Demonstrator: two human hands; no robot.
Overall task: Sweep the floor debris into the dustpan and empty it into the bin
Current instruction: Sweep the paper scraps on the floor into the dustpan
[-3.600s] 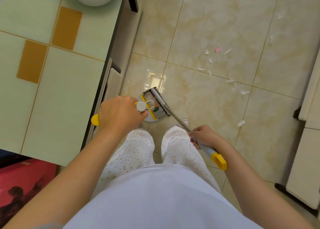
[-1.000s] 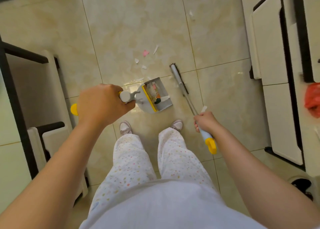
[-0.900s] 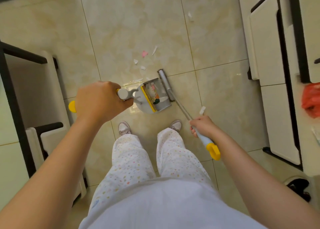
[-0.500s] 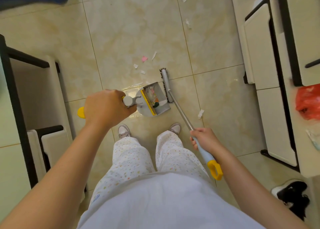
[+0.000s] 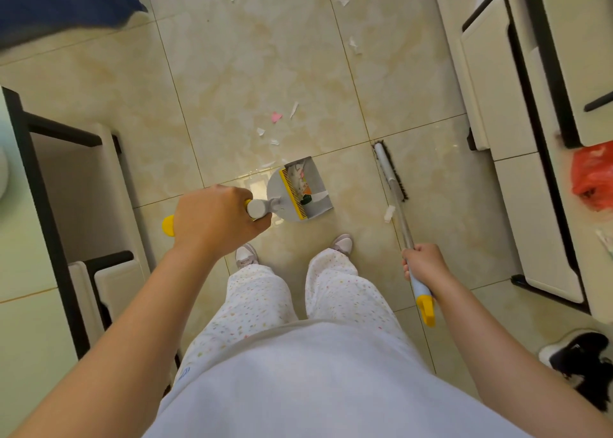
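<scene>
Floor (image 5: 252, 59) of pale glossy tile carries the remaining work: paper scraps lie ahead of the person's feet, with more further out.

Dustpan (image 5: 300, 189) rests on the tile just in front of the feet, its open mouth facing right, litter already inside against the yellow comb. Broom (image 5: 389, 175) stands to its right, head on the floor and well apart from the pan mouth.

Left hand (image 5: 215, 220) has a full closed grip round the dustpan's long handle. Right hand (image 5: 423, 263) is wrapped tight round the broom handle, above the yellow end cap.

Pink scrap (image 5: 276, 117) and white scraps (image 5: 261, 131) lie near the pan's far corner, not at its mouth. One white scrap (image 5: 388, 213) sits beside the broom shaft.

Recommendation: keep the pan lip pressed flat, reach the broom head beyond the cluster, and draw it in short strokes toward the mouth; light paper may skip if flicked hard. No bin identifiable in view.
</scene>
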